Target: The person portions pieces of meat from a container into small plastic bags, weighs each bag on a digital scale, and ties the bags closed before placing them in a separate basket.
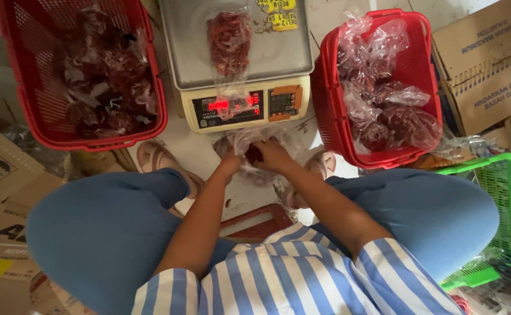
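A: Where is the clear plastic bag of dark red contents (254, 153)?

B: On the floor, just before the beige digital scale (241, 105). The left hand (230, 160) and right hand (273, 156) have fingers closed on it.

A: Surroundings?

B: A filled bag (229, 41) lies on the scale tray. Red plastic baskets (19, 87) (331, 99) of bags flank it.
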